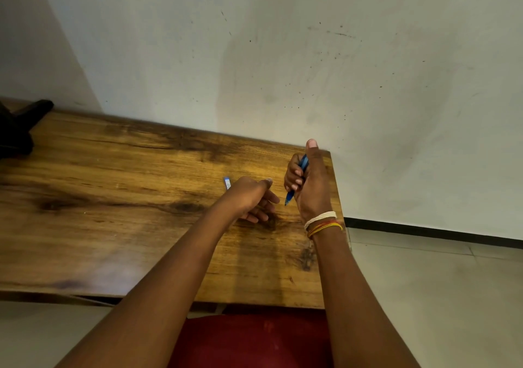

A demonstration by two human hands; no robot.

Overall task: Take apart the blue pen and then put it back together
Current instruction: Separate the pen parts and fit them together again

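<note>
My right hand [310, 182] is closed around the blue pen [289, 197], which stands nearly upright near the table's right end; its tip points down and toward my left hand. A strip of the barrel shows between my fingers and raised thumb. My left hand [250, 199] hovers low over the wooden table [113, 197] just left of the pen tip, fingers spread and empty. A small blue and white pen part [227, 183] lies on the table behind my left hand, partly hidden by it.
A black object [19, 129] sits at the table's far left corner. The table's back edge meets a pale wall [283, 56]. Right of the table is tiled floor [438, 297]. Thread bands circle my right wrist [322, 221]. Red cloth [254, 339] covers my lap.
</note>
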